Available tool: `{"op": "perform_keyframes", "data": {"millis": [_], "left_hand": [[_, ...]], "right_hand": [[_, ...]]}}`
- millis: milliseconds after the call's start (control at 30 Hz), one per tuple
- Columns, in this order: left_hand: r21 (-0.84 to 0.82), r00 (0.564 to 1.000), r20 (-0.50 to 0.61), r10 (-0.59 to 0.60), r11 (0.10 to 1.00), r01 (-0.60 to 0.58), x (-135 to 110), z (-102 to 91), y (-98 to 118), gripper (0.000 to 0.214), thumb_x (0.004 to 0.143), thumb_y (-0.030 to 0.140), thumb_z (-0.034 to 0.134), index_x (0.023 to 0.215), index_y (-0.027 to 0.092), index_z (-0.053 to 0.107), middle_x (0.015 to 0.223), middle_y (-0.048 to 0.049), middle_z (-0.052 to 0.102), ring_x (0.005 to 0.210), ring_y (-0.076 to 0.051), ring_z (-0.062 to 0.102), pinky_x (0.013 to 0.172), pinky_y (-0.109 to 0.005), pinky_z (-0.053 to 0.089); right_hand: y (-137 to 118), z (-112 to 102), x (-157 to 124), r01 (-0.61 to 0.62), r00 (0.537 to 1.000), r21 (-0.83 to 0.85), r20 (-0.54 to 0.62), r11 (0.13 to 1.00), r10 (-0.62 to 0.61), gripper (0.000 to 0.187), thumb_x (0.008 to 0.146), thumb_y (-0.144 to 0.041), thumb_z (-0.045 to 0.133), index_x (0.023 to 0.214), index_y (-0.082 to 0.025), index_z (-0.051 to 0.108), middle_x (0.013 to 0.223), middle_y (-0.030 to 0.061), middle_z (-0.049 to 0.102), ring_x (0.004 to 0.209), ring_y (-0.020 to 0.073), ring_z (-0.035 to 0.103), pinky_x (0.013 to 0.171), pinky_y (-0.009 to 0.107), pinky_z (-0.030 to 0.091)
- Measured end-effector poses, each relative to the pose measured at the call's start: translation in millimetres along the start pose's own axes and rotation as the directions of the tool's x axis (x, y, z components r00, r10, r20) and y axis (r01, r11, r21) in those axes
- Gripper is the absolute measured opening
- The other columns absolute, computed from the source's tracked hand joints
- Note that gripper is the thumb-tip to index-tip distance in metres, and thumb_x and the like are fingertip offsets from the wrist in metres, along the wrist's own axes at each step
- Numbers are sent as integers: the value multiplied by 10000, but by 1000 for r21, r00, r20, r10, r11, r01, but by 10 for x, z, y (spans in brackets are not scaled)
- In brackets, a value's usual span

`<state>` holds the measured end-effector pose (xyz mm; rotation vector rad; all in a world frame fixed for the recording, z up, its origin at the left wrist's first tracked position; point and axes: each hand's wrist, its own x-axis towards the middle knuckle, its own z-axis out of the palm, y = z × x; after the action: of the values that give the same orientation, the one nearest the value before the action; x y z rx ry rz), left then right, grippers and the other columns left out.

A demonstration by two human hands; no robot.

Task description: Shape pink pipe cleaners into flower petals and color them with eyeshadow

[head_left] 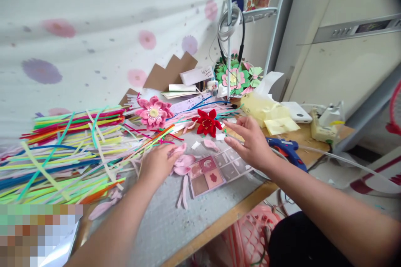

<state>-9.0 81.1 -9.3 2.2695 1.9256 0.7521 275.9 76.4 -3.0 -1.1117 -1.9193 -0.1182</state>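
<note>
My left hand (157, 162) is closed on a pale pink fuzzy petal (179, 150) just above the grey mat. Under its fingers lie more pink petals (184, 164), and beside them is an open makeup palette (200, 179) with pink and brown pans. My right hand (247, 139) hovers over the palette's far side, thumb and fingers apart, holding nothing. A red fuzzy flower (207, 123) sits just left of its fingertips. A single pink petal (211, 145) rests between my hands. Behind my left hand is a pink flower (154, 112) with a pale yellow centre.
Bundles of coloured pipe cleaners (56, 162) cover the table's left side. A blue glue gun (290, 152) lies right of my right forearm. Yellow plastic wrapping (261, 110), a white box (296, 112) and a metal rack (229, 50) stand behind. A pink basket (250, 233) is below the table edge.
</note>
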Motion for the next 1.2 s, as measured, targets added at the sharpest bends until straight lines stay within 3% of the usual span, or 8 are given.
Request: {"op": "perform_keyframes", "data": {"millis": [100,167,367,467,600,800,1000,1200], "left_hand": [[242,983,9,181,954,-178,179,87,200,292,786,357,574,1033,240,677,1008,-87,646,985,-268,561,874,-379,401],[218,951,144,273,929,-300,265,197,423,337,799,235,541,1121,243,638,1033,-85,637,1042,-246,541,894,-346,394],[163,893,324,313,911,-379,452,517,884,291,718,166,578,952,278,710,773,-46,699,733,-218,636,644,-277,427],[147,900,314,301,922,-359,532,525,881,195,743,213,561,819,273,730,796,-39,721,777,-224,642,688,-290,429],[128,946,221,238,954,-271,570,398,706,274,805,234,475,949,254,707,896,-36,729,848,-212,641,753,-293,440],[41,944,259,205,974,-222,490,354,504,332,827,223,436,1061,231,673,814,-18,733,771,-177,648,714,-258,460],[-12,884,387,264,960,-281,616,541,622,254,789,288,518,943,274,718,847,1,740,790,-176,644,717,-241,447],[21,906,342,249,962,-273,695,501,642,168,728,255,566,764,244,730,771,-28,728,750,-209,632,696,-282,434]], "right_hand": [[20,-29,-11,7,1000,0,20,1000,-7,440,860,-419,503,1206,-161,588,973,113,460,905,244,468,802,427,433],[20,-41,-20,8,999,7,46,1000,-9,436,861,-411,505,1207,-160,590,990,120,467,905,245,469,800,423,428],[25,-112,-31,47,973,77,224,996,-64,349,891,-390,466,1118,-200,652,936,103,502,878,225,464,804,391,399],[-21,-90,-51,134,884,158,427,978,-190,297,895,-375,467,1020,-228,693,919,83,516,857,203,458,801,364,378],[-105,37,-91,207,735,149,628,967,-254,296,871,-437,484,992,-269,695,921,72,527,860,208,437,795,374,348],[-182,150,-79,276,653,92,712,957,-257,399,871,-529,417,1036,-274,676,945,84,519,864,218,411,793,393,328],[-223,126,-42,331,670,56,689,942,-276,469,853,-604,378,1019,-296,689,955,88,512,865,225,392,800,418,308],[-179,104,-31,362,692,42,656,931,-300,441,850,-592,412,925,-283,717,903,75,524,833,208,396,798,409,311]]}}
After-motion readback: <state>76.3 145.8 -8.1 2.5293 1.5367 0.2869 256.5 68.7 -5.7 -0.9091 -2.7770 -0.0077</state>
